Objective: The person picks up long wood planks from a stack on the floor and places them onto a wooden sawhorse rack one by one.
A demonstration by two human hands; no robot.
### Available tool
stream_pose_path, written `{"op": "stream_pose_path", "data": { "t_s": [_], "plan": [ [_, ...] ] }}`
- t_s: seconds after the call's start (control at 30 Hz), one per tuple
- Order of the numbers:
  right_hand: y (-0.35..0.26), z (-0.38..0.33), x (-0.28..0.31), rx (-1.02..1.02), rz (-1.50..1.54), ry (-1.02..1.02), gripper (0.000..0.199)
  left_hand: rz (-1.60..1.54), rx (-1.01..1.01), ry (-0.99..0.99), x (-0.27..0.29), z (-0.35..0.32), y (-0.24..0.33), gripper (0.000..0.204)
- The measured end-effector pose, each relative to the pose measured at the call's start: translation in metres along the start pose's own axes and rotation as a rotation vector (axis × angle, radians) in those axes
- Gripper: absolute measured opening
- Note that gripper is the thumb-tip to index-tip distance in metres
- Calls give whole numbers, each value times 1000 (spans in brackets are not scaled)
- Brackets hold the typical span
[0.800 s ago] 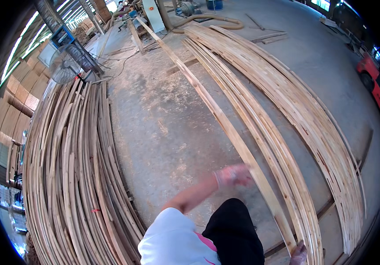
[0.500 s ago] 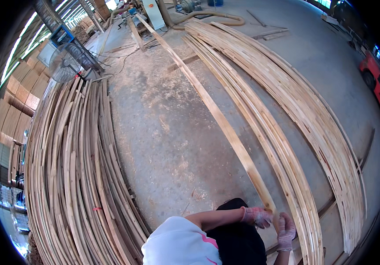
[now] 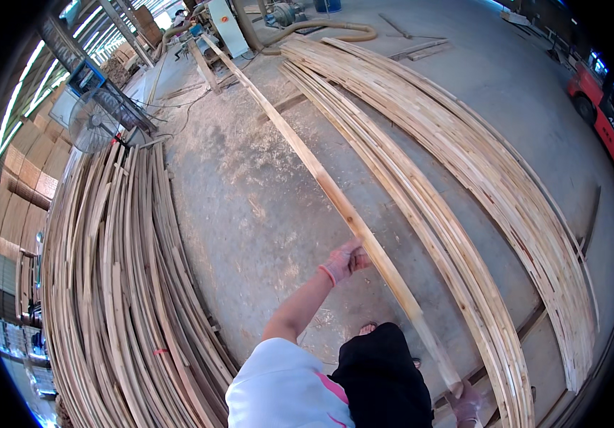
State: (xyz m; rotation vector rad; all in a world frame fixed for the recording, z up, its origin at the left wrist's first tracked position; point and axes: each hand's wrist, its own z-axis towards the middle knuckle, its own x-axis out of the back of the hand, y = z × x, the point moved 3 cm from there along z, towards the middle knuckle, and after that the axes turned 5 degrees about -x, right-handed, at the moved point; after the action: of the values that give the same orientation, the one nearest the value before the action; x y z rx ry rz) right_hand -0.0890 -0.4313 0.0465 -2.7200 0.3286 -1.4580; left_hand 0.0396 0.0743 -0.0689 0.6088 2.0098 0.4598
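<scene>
A long, narrow wooden board [image 3: 397, 285] slants from the far machine down to my right side. My left hand [image 3: 346, 261], in a pinkish knit work glove, is closed around its left edge partway along. At the near end of the board my gloved right hand [image 3: 467, 403] grips the tip, its fingers partly hidden and a little blurred. Just to the right of the board lies a narrow row of similar pale boards [image 3: 421, 203], close to my right hand.
A wide stack of pale boards [image 3: 457, 146] lies farther right, with a red forklift [image 3: 599, 114] beyond. Rough strips [image 3: 118, 285] are heaped at left, below a standing fan [image 3: 93, 121]. Sawdust [image 3: 250, 153] covers part of the floor. A machine cabinet [image 3: 227, 28] stands far ahead.
My left hand has moved forward and left along the board, away from my right hand. My right hand has dropped lower, now at the board's near end.
</scene>
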Motion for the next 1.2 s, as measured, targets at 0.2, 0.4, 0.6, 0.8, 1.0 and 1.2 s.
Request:
{"op": "stream_pose_path", "data": {
  "t_s": [0.2, 0.4, 0.6, 0.8, 1.0, 1.2],
  "plan": [
    [-90, 41, -9, 72, 8, -50, 69, -190, 293, -172, -26, -29, -75, 41],
    [-165, 47, 26, 455, 390, 136, 50, 44, 692, -458, -102, -99, -188, 50],
    [-103, 39, 12, 302, 319, 240, 39, 268, 381, -370, -41, -39, -162, 25],
    [18, 34, -77, -177, 864, 65, 34, 160, 83, 132, -2, 1, -82, 37],
    [100, 64, -130, -608, 1796, -159, 41, -144, 38, 661, 40, 3, -105, 52],
    [187, 141, -165, -888, 1997, -104, 22, 182, 274, 758, -35, -48, -191, 52]
  ]
}}
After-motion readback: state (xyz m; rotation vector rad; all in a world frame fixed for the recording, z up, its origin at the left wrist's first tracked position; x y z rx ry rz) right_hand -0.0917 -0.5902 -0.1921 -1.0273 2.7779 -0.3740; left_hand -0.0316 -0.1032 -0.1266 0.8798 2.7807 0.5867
